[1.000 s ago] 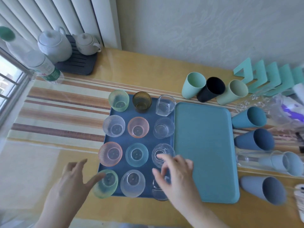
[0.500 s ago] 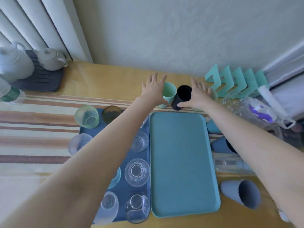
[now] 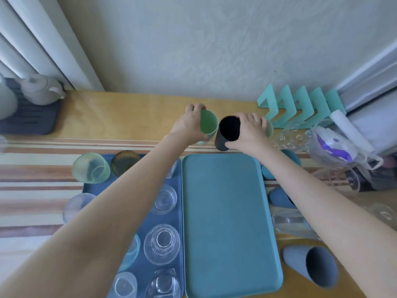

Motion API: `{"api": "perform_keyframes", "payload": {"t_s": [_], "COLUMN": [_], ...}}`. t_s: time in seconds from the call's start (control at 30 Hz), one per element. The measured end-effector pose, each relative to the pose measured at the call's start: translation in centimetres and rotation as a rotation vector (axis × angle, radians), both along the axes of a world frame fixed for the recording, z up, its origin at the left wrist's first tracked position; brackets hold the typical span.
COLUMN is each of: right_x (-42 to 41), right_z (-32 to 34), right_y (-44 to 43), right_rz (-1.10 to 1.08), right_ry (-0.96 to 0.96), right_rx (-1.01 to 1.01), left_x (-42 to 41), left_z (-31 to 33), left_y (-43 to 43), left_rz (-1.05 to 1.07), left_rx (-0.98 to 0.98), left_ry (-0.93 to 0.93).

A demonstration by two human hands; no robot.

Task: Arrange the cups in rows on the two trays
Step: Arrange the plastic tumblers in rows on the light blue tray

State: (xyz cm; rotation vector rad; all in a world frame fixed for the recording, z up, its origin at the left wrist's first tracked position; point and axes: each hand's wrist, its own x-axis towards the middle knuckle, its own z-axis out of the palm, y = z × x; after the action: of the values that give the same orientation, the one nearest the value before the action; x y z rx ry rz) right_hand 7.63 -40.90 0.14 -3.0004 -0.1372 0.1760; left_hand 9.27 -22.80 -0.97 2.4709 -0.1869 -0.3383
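Beyond the teal tray (image 3: 225, 211), left fingers (image 3: 194, 108) grip the green cup (image 3: 208, 123), right fingers (image 3: 250, 119) the black cup (image 3: 229, 129).

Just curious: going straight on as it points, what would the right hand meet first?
Probably the pale textured wall; beyond the right hand, holding the tall black cup, only bare wooden tabletop shows.

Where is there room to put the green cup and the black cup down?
The teal tray is completely bare, between the blue tray and the tumblers lying on their sides on the right. The blue tray is packed with glasses, and the table right of the teal tray is crowded too.
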Motion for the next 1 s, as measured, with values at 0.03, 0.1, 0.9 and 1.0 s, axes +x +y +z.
{"api": "perform_keyframes", "payload": {"t_s": [0.03, 0.1, 0.9, 1.0], "right_x": [-0.8, -2.6, -7.3, -7.4], "right_z": [0.5, 1.3, -2.4, -2.7], "right_y": [-0.3, -0.8, -1.0, -1.1], "right_rz": [0.005, 0.029, 0.050, 0.055], "right_ry": [-0.031, -0.061, 0.097, 0.088], "right_rx": [0.019, 0.043, 0.111, 0.107], "left_x": [-0.5, -2.3, -9.5, -9.7], "left_z": [0.7, 2.1, -2.6, -2.8], "left_y": [0.1, 0.3, -0.5, -0.4], "left_rz": [0.009, 0.015, 0.015, 0.012], "left_rx": [-0.008, 0.005, 0.292, 0.322], "left_ry": [-0.046, -0.122, -0.069, -0.089]}}
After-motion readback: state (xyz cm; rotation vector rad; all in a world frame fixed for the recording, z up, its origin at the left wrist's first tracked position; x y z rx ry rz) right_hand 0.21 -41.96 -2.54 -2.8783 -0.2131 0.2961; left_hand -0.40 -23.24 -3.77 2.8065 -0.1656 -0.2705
